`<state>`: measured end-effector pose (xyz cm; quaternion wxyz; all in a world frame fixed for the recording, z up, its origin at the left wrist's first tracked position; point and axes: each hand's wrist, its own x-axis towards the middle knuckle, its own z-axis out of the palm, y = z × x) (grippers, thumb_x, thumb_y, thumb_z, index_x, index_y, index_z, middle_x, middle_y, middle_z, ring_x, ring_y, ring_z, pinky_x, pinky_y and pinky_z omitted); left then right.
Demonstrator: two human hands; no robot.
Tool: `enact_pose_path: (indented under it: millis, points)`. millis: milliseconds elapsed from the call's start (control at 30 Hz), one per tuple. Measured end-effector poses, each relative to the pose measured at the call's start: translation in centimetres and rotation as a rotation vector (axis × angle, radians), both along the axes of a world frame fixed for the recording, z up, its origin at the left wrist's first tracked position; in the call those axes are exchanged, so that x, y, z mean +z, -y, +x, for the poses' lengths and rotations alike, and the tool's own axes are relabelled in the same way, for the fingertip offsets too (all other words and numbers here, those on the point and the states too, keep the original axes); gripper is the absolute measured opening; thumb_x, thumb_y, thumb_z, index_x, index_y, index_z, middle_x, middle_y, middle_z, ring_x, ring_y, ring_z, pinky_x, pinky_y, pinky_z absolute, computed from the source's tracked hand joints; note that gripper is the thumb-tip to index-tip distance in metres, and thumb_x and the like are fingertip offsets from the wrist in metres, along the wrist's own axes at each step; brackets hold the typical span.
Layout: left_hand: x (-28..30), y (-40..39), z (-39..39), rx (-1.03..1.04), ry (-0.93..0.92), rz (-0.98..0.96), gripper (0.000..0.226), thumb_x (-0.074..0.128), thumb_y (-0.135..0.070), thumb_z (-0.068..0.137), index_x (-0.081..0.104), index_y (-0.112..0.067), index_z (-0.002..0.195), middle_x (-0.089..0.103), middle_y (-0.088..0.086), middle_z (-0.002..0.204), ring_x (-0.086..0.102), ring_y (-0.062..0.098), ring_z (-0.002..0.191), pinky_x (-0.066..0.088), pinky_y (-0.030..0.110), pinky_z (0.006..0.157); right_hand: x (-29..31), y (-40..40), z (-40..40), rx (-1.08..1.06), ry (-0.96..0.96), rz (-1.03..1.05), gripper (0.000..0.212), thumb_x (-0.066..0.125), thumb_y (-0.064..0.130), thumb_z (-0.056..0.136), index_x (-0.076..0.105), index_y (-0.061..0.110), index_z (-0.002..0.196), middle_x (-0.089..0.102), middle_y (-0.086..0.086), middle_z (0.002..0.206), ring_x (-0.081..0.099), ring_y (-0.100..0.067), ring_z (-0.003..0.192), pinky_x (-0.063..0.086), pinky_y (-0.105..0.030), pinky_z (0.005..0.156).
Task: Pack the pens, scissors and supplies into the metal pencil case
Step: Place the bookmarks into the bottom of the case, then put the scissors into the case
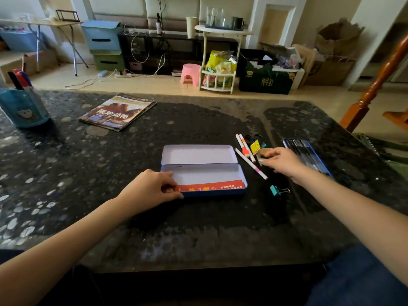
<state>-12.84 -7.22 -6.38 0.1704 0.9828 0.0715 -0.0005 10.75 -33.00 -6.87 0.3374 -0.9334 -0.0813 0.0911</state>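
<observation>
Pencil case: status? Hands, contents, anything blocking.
Left hand grips pencil case corner; case open. Right hand reaching at pens, grip unclear. Binder clip loose; nothing blocking.

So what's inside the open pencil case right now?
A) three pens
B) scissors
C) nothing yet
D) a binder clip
C: the open metal pencil case shows only its bare white tray, while the pens and the teal binder clip lie on the table to its right.
</observation>
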Motion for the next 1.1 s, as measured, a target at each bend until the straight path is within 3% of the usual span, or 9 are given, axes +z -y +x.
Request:
enact_pose_path:
  millis: [100, 267, 367, 633, 733, 800, 867, 967, 1100]
  points:
    - [0.0, -0.2, 0.2, -0.001, 0.036, 0.009, 0.042, 0.068, -0.052, 0.074, 0.069, -0.028, 0.11, 0.058, -0.004, 0.13, 0.061, 0.006, 0.107, 0.044, 0.02, 0.091, -0.6, -1.5, 0.7, -0.014, -0.024, 0.008, 0.03, 0.079, 0.026, 0.075, 0.059, 0.018, 0.096, 0.065, -0.004, 0.101, 0.062, -0.022, 0.094, 0.053, -0.039, 0.084]
    - [-0.7, 0.0, -0.1, -0.024, 0.1, -0.05, 0.026, 0.069, -0.041, 0.079, 0.062, -0.023, 0.096, 0.065, -0.012, 0.081, 0.061, 0.006, 0.072, 0.052, 0.033, 0.072, -1.0, -2.5, 1.2, -0.096, -0.024, 0.062, 0.028, 0.074, 0.011, 0.074, 0.062, 0.014, 0.098, 0.068, -0.007, 0.09, 0.064, -0.02, 0.08, 0.055, -0.034, 0.073]
    - [-1.1, 0.3, 0.1, -0.067, 0.134, -0.081, 0.032, 0.067, -0.028, 0.083, 0.065, -0.015, 0.112, 0.069, -0.008, 0.103, 0.061, 0.003, 0.085, 0.049, 0.024, 0.085, 0.9, -2.2, 0.3, -0.169, -0.153, 0.394, 0.026, 0.059, -0.004, 0.081, 0.06, 0.004, 0.105, 0.062, -0.009, 0.071, 0.055, -0.015, 0.057, 0.047, -0.021, 0.051]
    - [-0.4, 0.8, -1.0, -0.068, 0.056, -0.127, 0.03, 0.068, -0.027, 0.082, 0.065, -0.011, 0.107, 0.062, -0.004, 0.124, 0.057, -0.001, 0.098, 0.038, 0.004, 0.08, 6.4, -1.5, -4.9, -0.074, -0.248, 0.734, 0.025, 0.06, -0.006, 0.085, 0.061, 0.01, 0.104, 0.066, -0.009, 0.081, 0.061, -0.011, 0.065, 0.05, -0.015, 0.05]
    - [0.3, 1.9, -1.6, -0.111, -0.036, -0.117, 0.02, 0.066, -0.037, 0.082, 0.066, -0.019, 0.092, 0.056, -0.009, 0.131, 0.053, -0.005, 0.102, 0.036, 0.021, 0.102, 6.9, -1.9, -7.4, 0.05, -0.344, 0.771, 0.022, 0.06, -0.006, 0.085, 0.063, 0.01, 0.1, 0.067, -0.011, 0.08, 0.061, -0.011, 0.062, 0.05, -0.015, 0.05]
    - [1.4, 2.4, -1.7, -0.095, -0.082, -0.09, 0.017, 0.061, -0.047, 0.082, 0.064, -0.03, 0.084, 0.056, -0.015, 0.129, 0.051, -0.001, 0.116, 0.016, 0.039, 0.116, 7.1, -2.2, -9.2, 0.109, -0.413, 0.765, 0.022, 0.061, -0.006, 0.085, 0.064, 0.009, 0.1, 0.067, -0.012, 0.079, 0.06, -0.011, 0.062, 0.052, -0.016, 0.053]
    - [2.4, 2.8, -1.9, 0.005, 0.011, -0.206, 0.022, 0.057, -0.048, 0.083, 0.069, -0.03, 0.091, 0.062, -0.018, 0.117, 0.052, -0.001, 0.113, 0.019, 0.035, 0.116, 7.1, -2.6, -10.9, 0.155, -0.474, 0.737, 0.022, 0.063, -0.004, 0.084, 0.064, 0.01, 0.1, 0.067, -0.011, 0.077, 0.059, -0.01, 0.061, 0.052, -0.017, 0.054]
    - [3.5, 3.7, -1.6, 0.252, 0.146, -0.6, 0.028, 0.055, -0.044, 0.087, 0.074, -0.022, 0.089, 0.073, -0.011, 0.09, 0.067, 0.002, 0.088, 0.052, 0.026, 0.086, 6.5, -3.5, -13.8, 0.249, -0.555, 0.692, 0.02, 0.064, -0.002, 0.084, 0.064, 0.012, 0.098, 0.069, -0.01, 0.077, 0.061, -0.009, 0.059, 0.052, -0.019, 0.055]
    - [3.0, 4.6, -0.9, 0.479, 0.101, -1.073, 0.027, 0.058, -0.034, 0.089, 0.071, -0.01, 0.087, 0.075, 0.006, 0.082, 0.071, 0.01, 0.078, 0.054, 0.021, 0.072, 5.1, -5.0, -16.9, 0.444, -0.59, 0.629, 0.014, 0.066, 0.001, 0.084, 0.064, 0.014, 0.09, 0.067, -0.003, 0.071, 0.063, -0.011, 0.066, 0.052, -0.02, 0.058]
